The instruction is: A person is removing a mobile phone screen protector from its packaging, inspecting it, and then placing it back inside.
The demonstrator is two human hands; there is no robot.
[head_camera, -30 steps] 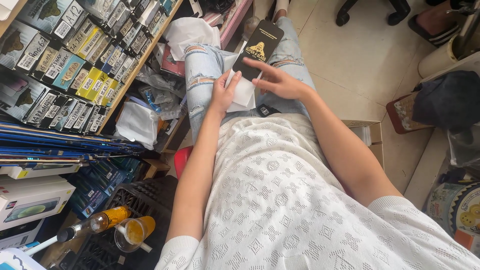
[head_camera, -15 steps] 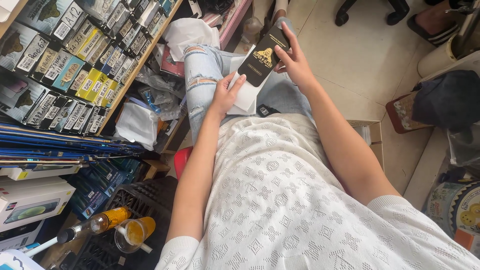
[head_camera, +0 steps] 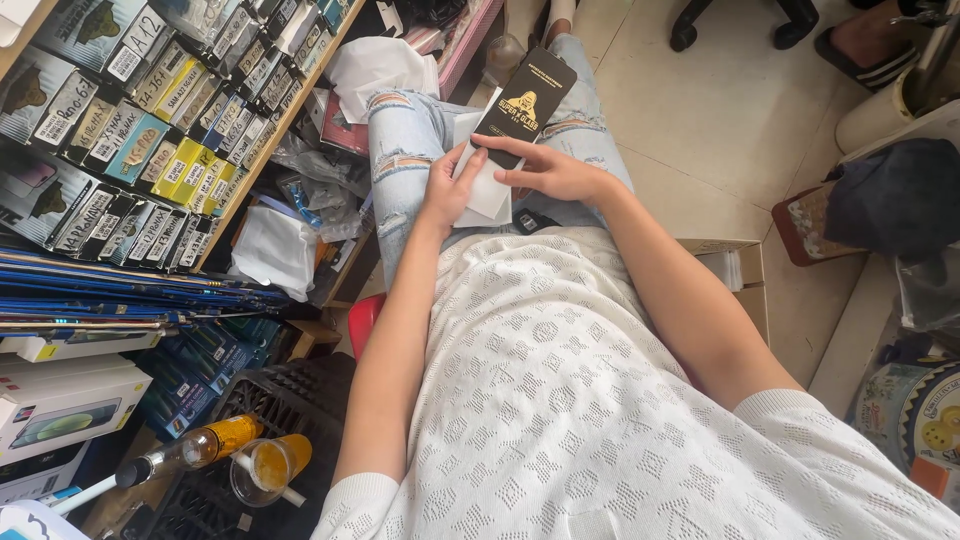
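Small boxes (head_camera: 130,140) fill the shelf (head_camera: 285,110) at the left; over the lap, the left hand (head_camera: 447,190) grips white sleeves (head_camera: 487,185) in its fingers, and the right hand (head_camera: 548,170) pinches the black packet (head_camera: 522,102) lying on them

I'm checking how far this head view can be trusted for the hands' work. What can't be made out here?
- Head view: how much of the white sleeves lies under the black packet; packet and both hands cover it.
- Left hand: its grip on the sleeves is mostly hidden by its own back.
- Right hand: fingertips lie on the packet's lower end; any pinch underneath is hidden.
- Dark object on the lap: too small.
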